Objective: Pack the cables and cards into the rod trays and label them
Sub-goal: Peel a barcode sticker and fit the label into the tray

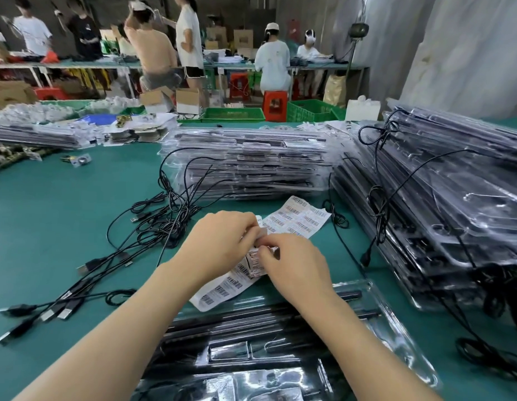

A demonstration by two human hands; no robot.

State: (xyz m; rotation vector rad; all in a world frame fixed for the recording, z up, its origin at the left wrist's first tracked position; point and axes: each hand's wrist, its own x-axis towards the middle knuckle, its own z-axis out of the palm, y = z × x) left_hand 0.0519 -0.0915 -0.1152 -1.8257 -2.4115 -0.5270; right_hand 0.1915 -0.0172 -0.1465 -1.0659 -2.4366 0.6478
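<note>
L grip + R grip both pinch label sheet betw. them. Rod tray just below grips; cables to the left on bench.

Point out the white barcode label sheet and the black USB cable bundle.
White barcode label sheet (298, 218): head view, far printed end.
Black USB cable bundle (172, 211): head view, tangled middle.
</note>
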